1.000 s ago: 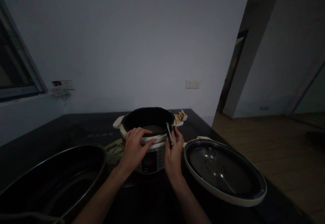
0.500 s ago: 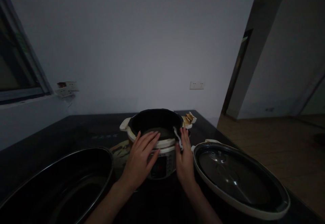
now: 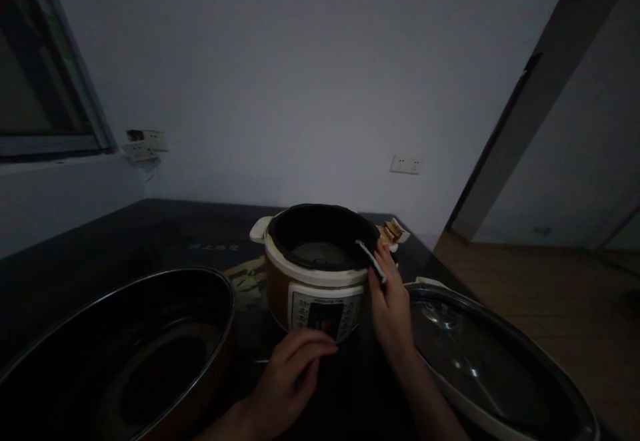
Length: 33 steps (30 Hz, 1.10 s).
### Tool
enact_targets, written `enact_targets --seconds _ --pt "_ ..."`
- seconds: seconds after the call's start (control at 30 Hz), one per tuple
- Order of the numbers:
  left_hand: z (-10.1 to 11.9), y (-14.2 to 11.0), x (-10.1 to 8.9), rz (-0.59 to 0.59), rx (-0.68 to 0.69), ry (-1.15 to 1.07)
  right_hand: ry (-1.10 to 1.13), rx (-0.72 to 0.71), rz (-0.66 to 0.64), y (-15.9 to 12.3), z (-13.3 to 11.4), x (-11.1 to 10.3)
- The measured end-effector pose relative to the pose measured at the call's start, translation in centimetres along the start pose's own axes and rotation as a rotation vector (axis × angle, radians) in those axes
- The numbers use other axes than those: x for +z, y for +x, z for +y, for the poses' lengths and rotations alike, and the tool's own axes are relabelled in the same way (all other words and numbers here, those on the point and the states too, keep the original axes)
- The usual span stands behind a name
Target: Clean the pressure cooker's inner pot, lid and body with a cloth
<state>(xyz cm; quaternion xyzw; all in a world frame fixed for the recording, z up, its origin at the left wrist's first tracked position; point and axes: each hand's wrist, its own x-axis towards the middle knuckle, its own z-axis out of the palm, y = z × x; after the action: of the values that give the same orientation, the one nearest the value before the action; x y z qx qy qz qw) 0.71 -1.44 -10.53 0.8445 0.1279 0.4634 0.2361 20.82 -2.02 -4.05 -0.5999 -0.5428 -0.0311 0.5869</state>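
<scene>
Cooker (image 3: 320,277) between pot (image 3: 160,361) and lid (image 3: 483,354)

Rests on a dark glossy tabletop (image 3: 200,221): large pot (image 3: 150,354) near left, cooker (image 3: 320,274) farther in the middle, lid (image 3: 495,361) near right.

Bare left hand (image 3: 287,382) and right hand (image 3: 393,301), slim bare forearms (image 3: 430,398), apparently a thin ring (image 3: 397,267) on one right finger

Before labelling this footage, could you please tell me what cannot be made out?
Head view:
Pale strip at right hand: too small, dim to identify.
Cooker panel: bottom partly behind left hand; symbols too tiny.
Pot and lid: near parts cut off by picture's edge.
</scene>
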Motion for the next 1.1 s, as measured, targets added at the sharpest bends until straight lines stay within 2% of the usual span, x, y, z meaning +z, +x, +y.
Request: enact_targets --seconds 0.13,0.23,0.4,0.53,0.63,0.77,0.87,0.93,1.03,1.1 --pt "-1.5 -0.8 1.6 0.049 -0.248 -0.255 -0.154 -0.264 -0.172 -2.4 -2.1 0.5" --pt "-2.7 -1.8 2.6 0.083 -0.372 -0.349 -0.290 -0.436 -0.306 -3.1 -3.2 0.8" --pt "-3.4 -3.1 3.4 0.050 -0.469 -0.413 -0.458 -0.531 -0.343 -2.2 -2.9 0.1" --pt "-3.5 -3.2 3.4 0.001 -0.489 -0.457 -0.510 -0.525 -0.342 -0.9 -2.1 -1.1" --pt "-3.6 -3.0 3.3 -0.040 -0.500 -0.449 -0.507 -0.500 -0.396 0.5 -1.9 -1.9" --pt "-3.8 -2.9 3.1 -0.080 -0.510 -0.467 -0.498 -0.373 -0.511 3.7 -2.7 -2.9" --pt "-3.7 -2.9 3.0 -0.114 -0.508 -0.467 -0.592 -0.235 -0.728 6.7 -4.3 -3.2" --pt "-3.6 -2.8 2.9 -0.139 -0.510 -0.444 -0.628 -0.193 -0.906 8.5 -5.7 -2.7" --pt "-3.4 -2.5 2.9 -0.166 -0.510 -0.381 -0.514 -0.204 -1.150 10.3 -7.9 -0.8" --pt "-3.3 -2.4 2.9 -0.173 -0.492 -0.364 -0.402 -0.161 -1.256 10.8 -9.0 1.1"
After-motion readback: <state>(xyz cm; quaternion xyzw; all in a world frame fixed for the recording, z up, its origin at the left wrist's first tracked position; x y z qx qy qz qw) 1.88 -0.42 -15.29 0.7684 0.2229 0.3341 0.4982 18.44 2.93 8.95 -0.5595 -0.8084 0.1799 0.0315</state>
